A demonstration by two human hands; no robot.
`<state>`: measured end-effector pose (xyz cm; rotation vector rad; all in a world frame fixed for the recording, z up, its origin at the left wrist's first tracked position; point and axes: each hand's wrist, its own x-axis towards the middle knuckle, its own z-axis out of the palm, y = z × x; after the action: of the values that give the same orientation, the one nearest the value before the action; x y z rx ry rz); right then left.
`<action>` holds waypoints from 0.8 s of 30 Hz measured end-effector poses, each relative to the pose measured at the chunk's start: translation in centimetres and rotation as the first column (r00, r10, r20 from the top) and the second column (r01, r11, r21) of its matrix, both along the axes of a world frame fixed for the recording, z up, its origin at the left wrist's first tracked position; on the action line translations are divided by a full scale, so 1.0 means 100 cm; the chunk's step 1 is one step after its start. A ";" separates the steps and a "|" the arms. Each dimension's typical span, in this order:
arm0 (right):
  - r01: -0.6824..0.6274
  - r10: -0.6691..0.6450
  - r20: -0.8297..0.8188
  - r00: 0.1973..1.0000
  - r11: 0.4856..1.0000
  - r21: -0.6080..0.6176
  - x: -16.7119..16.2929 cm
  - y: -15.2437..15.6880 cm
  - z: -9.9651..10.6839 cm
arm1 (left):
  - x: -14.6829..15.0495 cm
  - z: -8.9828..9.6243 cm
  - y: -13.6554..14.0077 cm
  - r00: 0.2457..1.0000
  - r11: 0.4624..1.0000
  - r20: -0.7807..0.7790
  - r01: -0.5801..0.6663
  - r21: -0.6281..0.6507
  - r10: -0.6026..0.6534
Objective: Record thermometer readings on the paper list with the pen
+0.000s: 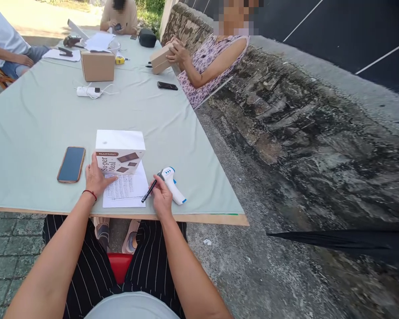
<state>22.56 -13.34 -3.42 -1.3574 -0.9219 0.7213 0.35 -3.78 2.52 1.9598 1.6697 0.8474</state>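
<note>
A white Su-per Meal box [120,141] with brown bar pictures stands on the table's near half, over the top of some sheets with printed rows [123,190]. My left hand [96,175] grips its lower left corner, fingers along the side and thumb stretched across the front. In my right hand [162,197] is a black pen [149,190], its tip pointing down-left over the sheets' right edge. Just right of that hand lies a white and blue infrared thermometer [175,188]. A smartphone [71,165] rests left of my left hand.
Farther up the cloth-covered table [36,133] are a white power strip [88,91], a brown carton [98,66], a yellow tape measure [120,60], a black phone [167,85] and a black case [147,38]. A person at right holds a cardboard box [162,58]. Two other people sit beyond.
</note>
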 end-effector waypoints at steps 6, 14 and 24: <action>0.039 -0.043 0.062 0.997 0.998 0.054 -0.006 -0.011 0.005 | -0.002 -0.009 0.004 0.996 0.998 0.077 0.036 0.057 -0.040; -0.051 0.051 0.121 0.991 0.999 0.001 -0.015 -0.025 0.026 | 0.000 -0.009 0.002 0.998 0.996 0.062 0.023 0.086 -0.028; -0.094 0.095 0.000 0.996 0.990 -0.109 -0.035 -0.017 0.026 | 0.003 -0.007 0.001 0.999 0.995 0.035 0.023 0.093 -0.026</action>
<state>19.03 -15.04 -0.85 -1.4194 -0.9676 0.8514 0.61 -3.64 1.79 2.0097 1.6090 0.9613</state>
